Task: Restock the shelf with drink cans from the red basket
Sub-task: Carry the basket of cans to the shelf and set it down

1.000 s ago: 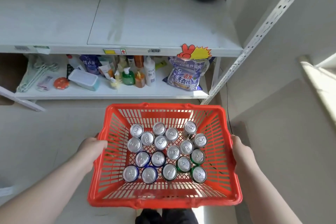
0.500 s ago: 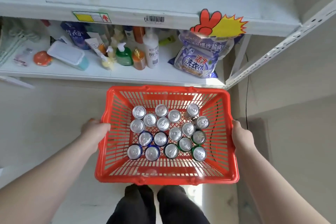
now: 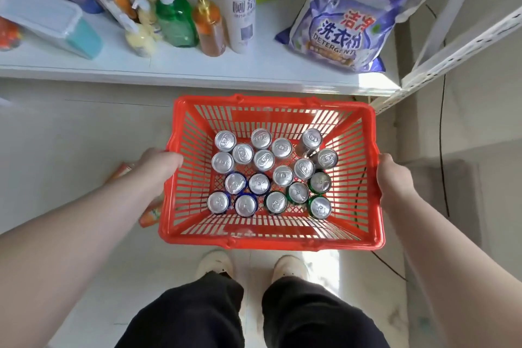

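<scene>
Silver-topped aluminium drink cans [image 3: 283, 175] are standing upright inside the red slotted plastic basket [image 3: 271, 240], just before the white shelf [image 3: 197, 68], while the left grip [image 3: 158, 167] and right grip [image 3: 395, 178] are clasping the basket's side rims.

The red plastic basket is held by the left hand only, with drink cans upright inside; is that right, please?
Not only: the head view shows the left hand and right hand both holding the red plastic basket, silver-topped drink cans upright inside.

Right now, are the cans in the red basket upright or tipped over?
Upright. All the cans show round silver tops facing up inside the basket; none lies on its side.
</scene>
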